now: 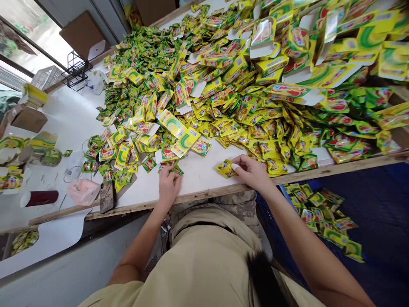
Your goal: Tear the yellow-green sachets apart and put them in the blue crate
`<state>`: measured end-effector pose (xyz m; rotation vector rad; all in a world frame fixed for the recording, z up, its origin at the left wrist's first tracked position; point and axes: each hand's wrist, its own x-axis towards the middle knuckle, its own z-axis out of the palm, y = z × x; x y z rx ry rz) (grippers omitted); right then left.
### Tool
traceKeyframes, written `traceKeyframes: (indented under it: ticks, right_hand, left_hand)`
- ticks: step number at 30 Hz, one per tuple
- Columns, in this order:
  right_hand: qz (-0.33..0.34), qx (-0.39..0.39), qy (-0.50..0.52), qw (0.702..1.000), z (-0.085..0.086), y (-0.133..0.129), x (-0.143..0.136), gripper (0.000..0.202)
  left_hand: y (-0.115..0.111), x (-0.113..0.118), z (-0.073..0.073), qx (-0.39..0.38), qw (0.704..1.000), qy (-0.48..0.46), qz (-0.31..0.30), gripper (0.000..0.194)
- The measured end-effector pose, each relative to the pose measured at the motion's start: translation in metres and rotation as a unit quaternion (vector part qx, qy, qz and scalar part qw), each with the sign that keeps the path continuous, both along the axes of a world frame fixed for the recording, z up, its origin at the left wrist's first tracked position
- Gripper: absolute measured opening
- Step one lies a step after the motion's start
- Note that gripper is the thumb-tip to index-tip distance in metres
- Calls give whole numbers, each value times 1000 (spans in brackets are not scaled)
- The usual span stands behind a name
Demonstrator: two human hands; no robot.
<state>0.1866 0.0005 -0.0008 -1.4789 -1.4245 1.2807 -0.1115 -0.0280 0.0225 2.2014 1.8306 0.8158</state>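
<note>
My right hand [253, 171], at the table's front edge, pinches a small yellow candy packet [225, 169] between thumb and fingers. To its left, my left hand [168, 184] has its fingers curled over a small green packet [177, 169], partly hidden under them. Just beyond the left hand lie flat yellow-and-green cartons [182, 135] and a small printed box [201, 147]. A heap of loose yellow packets [271, 148] reaches close to my right hand.
Green packets [140, 55] and cartons [297, 40] are piled across the white table [75, 102]. A phone [108, 197] lies at the front edge, beside a pink plastic bag [82, 191] and a dark red roll [40, 198]. Filled boxes [319, 204] sit in a blue crate [380, 204] below right.
</note>
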Motion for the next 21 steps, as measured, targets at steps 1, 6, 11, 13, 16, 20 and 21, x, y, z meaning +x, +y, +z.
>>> traceKeyframes:
  ticks: [1, 6, 11, 13, 16, 20, 21]
  right_hand:
    - [0, -17, 3, 1000, -2, -3, -4, 11]
    - [-9, -107, 87, 990, -1, -2, -36, 9]
    - [-39, -144, 201, 968, 4, 6, -46, 14]
    - [-37, -137, 211, 967, 5, 5, -44, 16]
    - [-34, -113, 218, 969, 8, 1, -43, 19]
    - [-45, -84, 224, 970, 12, -2, -44, 21]
    - [-57, -76, 224, 970, 12, -2, -43, 21]
  left_hand:
    - [0, 6, 2, 23, 1000, -12, -9, 9]
    - [9, 52, 3, 10, 988, -66, -142, 7]
    - [23, 80, 1, -102, 944, -165, -267, 7]
    - [25, 85, 2, -119, 939, -237, -218, 6]
    - [26, 92, 1, -140, 922, -356, -63, 30]
    - [25, 98, -1, -280, 814, -509, 18, 42]
    - [25, 99, -1, -300, 796, -526, 21, 37]
